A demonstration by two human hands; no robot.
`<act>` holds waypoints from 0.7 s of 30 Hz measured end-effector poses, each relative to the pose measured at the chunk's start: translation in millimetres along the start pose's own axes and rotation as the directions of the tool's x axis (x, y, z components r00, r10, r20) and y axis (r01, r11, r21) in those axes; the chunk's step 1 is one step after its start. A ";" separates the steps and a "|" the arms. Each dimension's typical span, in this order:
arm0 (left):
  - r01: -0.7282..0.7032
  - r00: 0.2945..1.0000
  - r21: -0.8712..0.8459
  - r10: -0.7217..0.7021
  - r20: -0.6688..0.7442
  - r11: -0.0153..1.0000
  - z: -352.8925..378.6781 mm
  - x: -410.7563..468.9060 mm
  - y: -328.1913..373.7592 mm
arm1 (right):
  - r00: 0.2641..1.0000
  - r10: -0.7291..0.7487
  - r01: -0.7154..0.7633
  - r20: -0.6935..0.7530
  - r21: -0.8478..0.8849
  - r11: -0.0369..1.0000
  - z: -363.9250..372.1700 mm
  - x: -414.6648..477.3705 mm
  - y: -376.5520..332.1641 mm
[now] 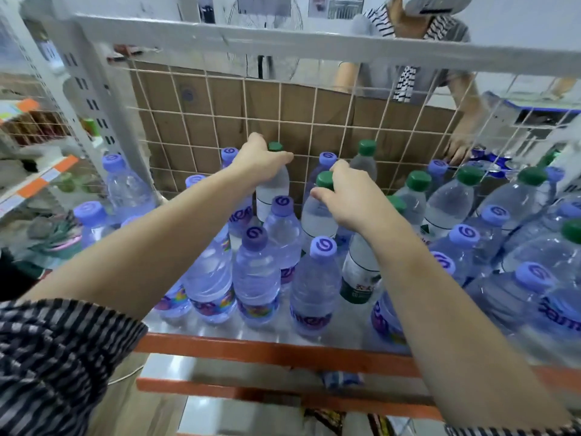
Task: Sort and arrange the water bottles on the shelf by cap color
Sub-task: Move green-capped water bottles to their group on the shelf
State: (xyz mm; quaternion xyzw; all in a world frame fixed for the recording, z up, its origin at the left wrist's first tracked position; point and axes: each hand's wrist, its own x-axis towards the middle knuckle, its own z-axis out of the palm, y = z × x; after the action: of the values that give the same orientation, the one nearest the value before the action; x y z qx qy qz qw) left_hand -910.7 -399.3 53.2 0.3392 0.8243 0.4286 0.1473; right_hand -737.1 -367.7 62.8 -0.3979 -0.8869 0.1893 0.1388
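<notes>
Clear water bottles stand crowded on a metal shelf [220, 332] with an orange front edge. Purple-capped ones [323, 247] fill the left and front; green-capped ones [418, 179] gather at the right and back. My left hand [261, 162] grips the neck of a green-capped bottle [273, 191] near the back wire grid. My right hand [349, 196] holds the shoulder of a second green-capped bottle [319, 212], just below its cap. Both bottles stand upright among purple-capped neighbours.
A wire grid [314, 121] backed by brown board closes the shelf's rear, and a grey crossbar [283, 42] runs above. Behind it another person's hand [459, 149] reaches among blue cans. A grey upright [97, 99] and another rack stand at left.
</notes>
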 end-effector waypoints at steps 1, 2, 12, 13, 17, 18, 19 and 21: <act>0.009 1.000 0.001 -0.009 0.006 1.000 1.7 2.0 -1.4 | 1.000 -0.003 0.003 -0.006 0.007 1.000 0.5 0.5 0.8; 0.014 1.000 0.006 -0.014 0.016 1.000 3.1 3.5 -2.5 | 1.000 -0.008 0.008 -0.011 0.013 1.000 0.6 0.7 1.2; -0.048 0.998 0.128 0.051 -0.024 0.991 8.2 10.3 -3.2 | 0.983 -0.082 0.091 -0.165 0.046 0.995 -17.7 6.2 1.1; -0.063 0.997 0.111 0.068 -0.039 0.992 7.1 9.3 -3.9 | 0.977 -0.089 0.100 -0.194 0.051 0.994 -21.2 7.2 1.5; -0.199 0.969 -0.118 0.177 -0.172 0.973 -4.6 -0.7 9.8 | 0.941 -0.114 0.197 -0.318 0.241 0.950 -39.5 13.6 7.7; -0.261 0.953 -0.160 0.227 -0.203 0.952 -10.6 -5.4 19.6 | 0.927 -0.120 0.242 -0.355 0.321 0.916 -44.3 14.3 7.7; -0.328 0.931 -0.180 0.286 -0.227 0.927 -17.3 -10.7 31.1 | 0.909 -0.126 0.292 -0.398 0.391 0.873 -49.2 14.4 6.1; -0.462 0.873 -0.181 0.411 -0.262 0.868 -30.8 -23.7 55.6 | 0.866 -0.139 0.389 -0.481 0.471 0.792 -60.4 12.9 0.0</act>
State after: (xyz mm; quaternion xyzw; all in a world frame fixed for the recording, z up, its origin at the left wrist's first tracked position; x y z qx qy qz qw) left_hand -885.8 -411.8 115.1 0.4491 0.6792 0.5805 -0.0045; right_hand -721.4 -344.2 117.8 -0.2405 -0.7896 0.3249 0.4616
